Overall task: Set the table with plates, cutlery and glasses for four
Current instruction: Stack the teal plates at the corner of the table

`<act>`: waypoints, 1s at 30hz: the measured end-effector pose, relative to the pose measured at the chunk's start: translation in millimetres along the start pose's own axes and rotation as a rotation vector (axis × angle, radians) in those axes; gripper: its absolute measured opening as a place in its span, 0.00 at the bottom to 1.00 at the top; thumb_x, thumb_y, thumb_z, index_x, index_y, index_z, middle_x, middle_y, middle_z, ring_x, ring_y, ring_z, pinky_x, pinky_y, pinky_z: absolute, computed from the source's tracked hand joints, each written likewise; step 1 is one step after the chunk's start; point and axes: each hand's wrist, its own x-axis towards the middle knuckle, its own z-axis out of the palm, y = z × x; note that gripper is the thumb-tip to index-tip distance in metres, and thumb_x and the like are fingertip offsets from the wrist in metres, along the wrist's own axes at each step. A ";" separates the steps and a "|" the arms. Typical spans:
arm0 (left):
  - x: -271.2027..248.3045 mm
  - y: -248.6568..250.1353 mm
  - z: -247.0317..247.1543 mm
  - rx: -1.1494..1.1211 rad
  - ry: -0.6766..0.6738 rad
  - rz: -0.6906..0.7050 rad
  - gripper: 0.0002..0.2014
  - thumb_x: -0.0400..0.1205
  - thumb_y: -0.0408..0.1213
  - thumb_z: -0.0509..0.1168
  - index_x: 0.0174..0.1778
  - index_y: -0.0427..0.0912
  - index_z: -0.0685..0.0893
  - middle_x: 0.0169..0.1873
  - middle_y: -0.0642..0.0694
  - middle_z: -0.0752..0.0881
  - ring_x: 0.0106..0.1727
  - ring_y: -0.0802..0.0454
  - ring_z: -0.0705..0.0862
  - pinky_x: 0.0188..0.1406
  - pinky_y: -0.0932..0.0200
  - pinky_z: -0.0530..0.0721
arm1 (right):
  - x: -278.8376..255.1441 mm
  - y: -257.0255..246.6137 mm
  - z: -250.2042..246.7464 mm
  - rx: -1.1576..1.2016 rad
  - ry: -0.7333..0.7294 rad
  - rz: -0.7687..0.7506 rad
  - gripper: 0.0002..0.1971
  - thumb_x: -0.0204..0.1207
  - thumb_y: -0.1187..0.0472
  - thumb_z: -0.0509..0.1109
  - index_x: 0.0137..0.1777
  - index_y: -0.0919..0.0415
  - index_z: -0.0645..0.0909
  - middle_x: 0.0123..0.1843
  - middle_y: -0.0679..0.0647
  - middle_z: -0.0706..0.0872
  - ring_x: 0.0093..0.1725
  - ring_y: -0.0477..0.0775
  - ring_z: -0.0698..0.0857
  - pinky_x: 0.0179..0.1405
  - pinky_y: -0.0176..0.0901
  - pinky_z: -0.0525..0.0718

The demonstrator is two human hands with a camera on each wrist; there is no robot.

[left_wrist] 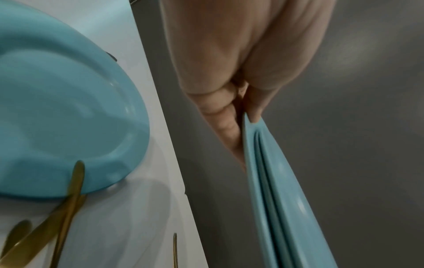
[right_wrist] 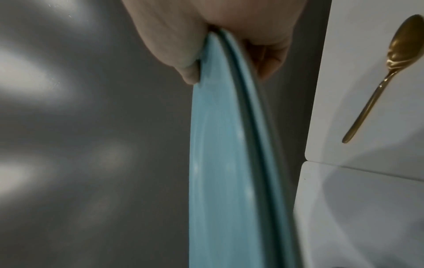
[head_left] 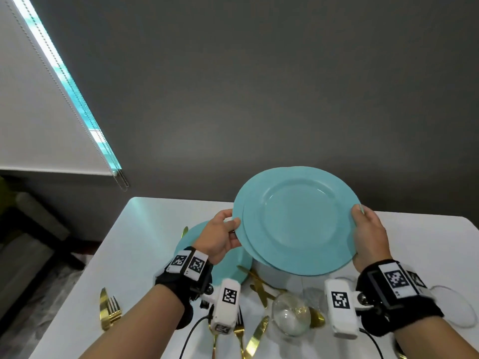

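Two stacked turquoise plates [head_left: 298,221] are held up in the air above the white table [head_left: 145,229], tilted toward me. My left hand [head_left: 223,237] pinches their left rim, thumb on top. My right hand [head_left: 370,234] grips the right rim. The left wrist view shows the stacked plates [left_wrist: 270,181] edge-on between thumb and fingers [left_wrist: 220,112]; the right wrist view shows the stacked plates [right_wrist: 220,145] the same way. A third turquoise plate [head_left: 191,237] lies on the table under my left wrist, and this third plate [left_wrist: 69,112] fills the left of the left wrist view.
Gold cutlery is scattered at the near middle: a knife and fork [head_left: 110,310] at the left edge, more forks and knives [head_left: 256,283] and a gold spoon [right_wrist: 387,72]. A clear glass [head_left: 290,313] lies on its side. A second clear glass [head_left: 456,307] sits at right. A grey wall stands behind.
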 end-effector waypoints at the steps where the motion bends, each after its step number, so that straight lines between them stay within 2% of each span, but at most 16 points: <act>1: -1.9 0.4 -3.5 -0.011 -0.020 0.000 0.08 0.87 0.29 0.53 0.53 0.41 0.77 0.37 0.43 0.90 0.28 0.53 0.89 0.28 0.58 0.89 | -6.2 2.6 3.9 -0.005 -0.010 0.017 0.17 0.80 0.46 0.60 0.67 0.43 0.77 0.64 0.52 0.81 0.61 0.59 0.79 0.66 0.57 0.79; 2: -3.5 1.2 -7.3 -0.018 -0.037 0.000 0.08 0.87 0.30 0.53 0.53 0.41 0.77 0.35 0.44 0.90 0.27 0.53 0.89 0.28 0.59 0.89 | -12.1 5.2 7.7 0.012 -0.012 0.047 0.17 0.81 0.46 0.59 0.69 0.42 0.75 0.64 0.52 0.81 0.61 0.59 0.80 0.63 0.57 0.80; 4: -7.2 3.1 -15.8 -0.030 -0.061 -0.003 0.08 0.87 0.31 0.53 0.55 0.41 0.77 0.35 0.44 0.90 0.27 0.54 0.88 0.29 0.59 0.89 | -22.5 10.2 13.7 0.087 -0.031 0.099 0.17 0.84 0.51 0.58 0.72 0.46 0.74 0.57 0.51 0.84 0.51 0.56 0.83 0.47 0.49 0.83; 5: -8.8 3.7 -21.2 -0.039 -0.072 -0.009 0.09 0.88 0.32 0.53 0.56 0.41 0.77 0.36 0.44 0.89 0.28 0.54 0.88 0.31 0.58 0.90 | -27.7 12.7 16.6 0.119 -0.039 0.114 0.17 0.85 0.52 0.57 0.71 0.48 0.75 0.53 0.50 0.84 0.46 0.53 0.84 0.40 0.45 0.82; 7: -11.7 3.3 -36.4 -0.062 -0.108 -0.035 0.10 0.88 0.33 0.52 0.59 0.42 0.77 0.36 0.45 0.89 0.30 0.53 0.89 0.33 0.58 0.90 | -37.6 20.7 23.5 0.130 -0.057 0.126 0.15 0.85 0.53 0.57 0.70 0.49 0.76 0.53 0.50 0.84 0.43 0.51 0.83 0.36 0.43 0.80; 9: -15.9 0.3 -51.3 -0.078 -0.159 -0.074 0.12 0.88 0.35 0.50 0.60 0.43 0.78 0.38 0.45 0.87 0.33 0.53 0.88 0.36 0.58 0.90 | -46.0 29.6 31.6 0.115 -0.044 0.124 0.15 0.85 0.53 0.58 0.69 0.48 0.76 0.58 0.52 0.84 0.46 0.54 0.84 0.37 0.44 0.81; 11: -18.2 -3.6 -66.5 -0.024 -0.153 -0.132 0.14 0.89 0.39 0.48 0.58 0.45 0.80 0.40 0.45 0.85 0.37 0.51 0.85 0.40 0.56 0.87 | -51.2 39.7 39.9 0.103 -0.024 0.135 0.15 0.85 0.53 0.58 0.69 0.48 0.76 0.63 0.55 0.83 0.54 0.61 0.84 0.44 0.50 0.84; 13: -17.1 -11.6 -85.2 0.134 -0.033 -0.203 0.14 0.88 0.41 0.50 0.51 0.44 0.81 0.40 0.45 0.83 0.37 0.50 0.82 0.41 0.56 0.84 | -56.2 46.4 48.5 0.081 -0.002 0.134 0.15 0.85 0.55 0.58 0.69 0.50 0.76 0.66 0.57 0.82 0.61 0.64 0.83 0.55 0.60 0.84; 15: -8.2 -23.9 -109.8 0.342 0.171 -0.277 0.11 0.86 0.39 0.55 0.44 0.40 0.80 0.42 0.42 0.80 0.36 0.48 0.80 0.41 0.54 0.83 | -60.3 48.9 54.5 0.072 0.019 0.121 0.15 0.85 0.56 0.58 0.70 0.51 0.75 0.68 0.58 0.81 0.63 0.65 0.82 0.62 0.64 0.81; 16: -2.8 -31.6 -121.5 0.512 0.253 -0.305 0.10 0.84 0.38 0.57 0.47 0.37 0.82 0.44 0.40 0.80 0.39 0.46 0.82 0.46 0.52 0.84 | -61.2 49.4 56.3 0.073 0.032 0.117 0.16 0.85 0.56 0.58 0.71 0.51 0.74 0.68 0.58 0.81 0.63 0.65 0.82 0.61 0.62 0.81; 18: 6.5 -48.1 -140.9 0.866 0.371 -0.389 0.18 0.82 0.39 0.59 0.61 0.31 0.80 0.52 0.38 0.81 0.56 0.40 0.84 0.60 0.51 0.83 | -64.1 45.4 58.0 0.078 0.055 0.107 0.16 0.85 0.55 0.58 0.72 0.51 0.74 0.66 0.56 0.81 0.58 0.62 0.82 0.55 0.56 0.83; 20: 11.1 -61.0 -150.6 1.009 0.445 -0.439 0.21 0.80 0.40 0.60 0.67 0.32 0.77 0.62 0.38 0.80 0.65 0.41 0.81 0.65 0.53 0.80 | -65.2 39.6 57.2 0.096 0.063 0.094 0.17 0.86 0.56 0.57 0.72 0.51 0.73 0.64 0.56 0.81 0.55 0.60 0.81 0.49 0.51 0.81; 22: 14.8 -72.0 -152.0 1.007 0.468 -0.479 0.21 0.78 0.39 0.62 0.65 0.32 0.76 0.64 0.38 0.80 0.64 0.42 0.81 0.64 0.54 0.81 | -67.8 31.7 55.1 0.104 0.059 0.077 0.17 0.86 0.55 0.57 0.73 0.51 0.72 0.61 0.54 0.80 0.54 0.59 0.81 0.42 0.45 0.80; 25: 24.8 -85.6 -155.1 0.908 0.525 -0.506 0.22 0.75 0.39 0.67 0.62 0.32 0.77 0.61 0.36 0.83 0.59 0.40 0.84 0.55 0.55 0.84 | -68.4 26.2 52.2 0.100 0.065 0.060 0.17 0.86 0.55 0.57 0.73 0.53 0.72 0.62 0.54 0.80 0.54 0.58 0.80 0.35 0.40 0.79; 28: 26.6 -88.2 -156.4 0.926 0.513 -0.513 0.24 0.70 0.42 0.68 0.60 0.36 0.76 0.57 0.38 0.85 0.58 0.40 0.84 0.61 0.51 0.83 | -65.7 29.8 50.9 0.099 0.077 0.059 0.18 0.86 0.56 0.57 0.74 0.54 0.72 0.66 0.56 0.81 0.55 0.59 0.81 0.43 0.44 0.80; 30: 25.6 -84.6 -156.6 0.971 0.490 -0.548 0.24 0.70 0.46 0.67 0.59 0.39 0.74 0.57 0.41 0.84 0.59 0.42 0.83 0.63 0.51 0.80 | -64.6 32.6 50.7 0.088 0.072 0.059 0.17 0.86 0.57 0.56 0.74 0.54 0.73 0.63 0.55 0.81 0.55 0.59 0.80 0.47 0.47 0.79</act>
